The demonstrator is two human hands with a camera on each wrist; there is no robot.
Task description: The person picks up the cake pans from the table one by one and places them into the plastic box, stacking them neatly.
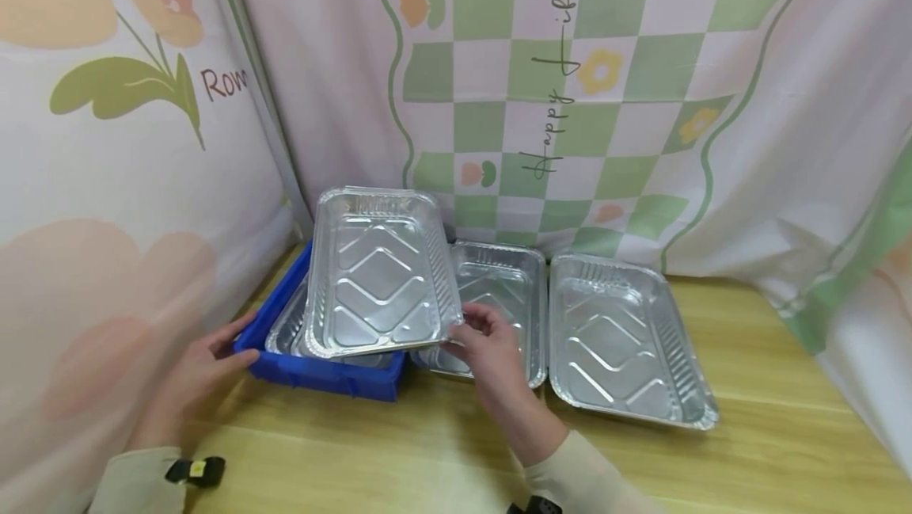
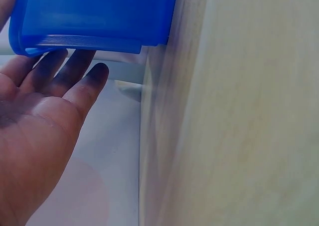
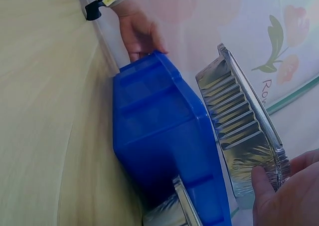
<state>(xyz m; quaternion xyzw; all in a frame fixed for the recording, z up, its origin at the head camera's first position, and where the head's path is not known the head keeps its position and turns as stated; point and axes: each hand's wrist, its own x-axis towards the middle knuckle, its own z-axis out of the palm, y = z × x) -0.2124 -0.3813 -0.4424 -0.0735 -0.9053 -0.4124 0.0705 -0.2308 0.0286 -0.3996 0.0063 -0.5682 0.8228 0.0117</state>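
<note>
My right hand [image 1: 492, 348] pinches the near right corner of a rectangular foil pan [image 1: 381, 260]. That pan tilts above the blue bin [image 1: 324, 371], apart from its rim in the right wrist view [image 3: 239, 121]. Inside the bin, more foil pans [image 1: 285, 328] lie partly hidden under the held one. At the bin's near left corner, my left hand [image 1: 207, 367] grips the rim, with the thumb on the front side and the fingers [image 2: 75, 76] along the left side.
Right of the bin, one foil pan [image 1: 537, 300] sits on the wooden table [image 1: 342, 458], partly covered by the right hand. Another foil pan [image 1: 620, 340] stands beside it, farther right. A printed curtain [image 1: 541, 102] hangs behind and at both sides.
</note>
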